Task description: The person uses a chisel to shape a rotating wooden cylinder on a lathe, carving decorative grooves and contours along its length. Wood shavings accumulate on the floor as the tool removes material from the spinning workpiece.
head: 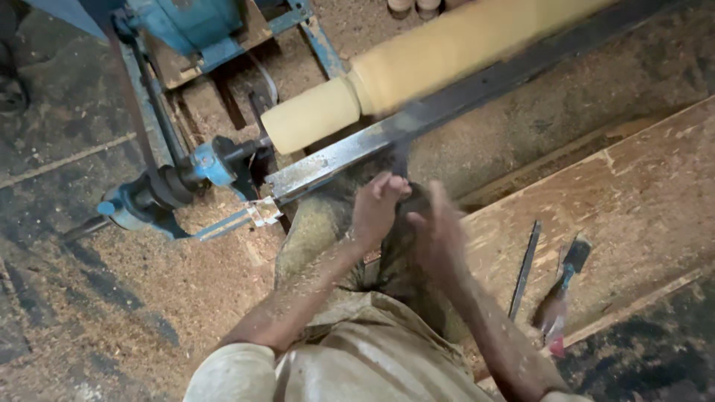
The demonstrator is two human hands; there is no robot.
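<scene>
A woodturner works a pale wooden cylinder [417,67] mounted on a lathe, running from centre frame to the upper right. The left hand [375,208] and right hand [436,238] meet at centre frame just below the steel tool rest [387,138], around something dark, probably a tool handle; motion blur hides it, and whether either grip is closed cannot be told. The cylinder looks rounded and stepped at its left end, so the shaping seems well under way; the next move likely calls for a steady tool braced on the rest. At left sits the blue tailstock [212,164]. On the plank [648,171] at right lie a thin rod [525,268] and a chisel [562,286]. Sawdust [149,298] covers the floor. No packages, labels or signs show.
</scene>
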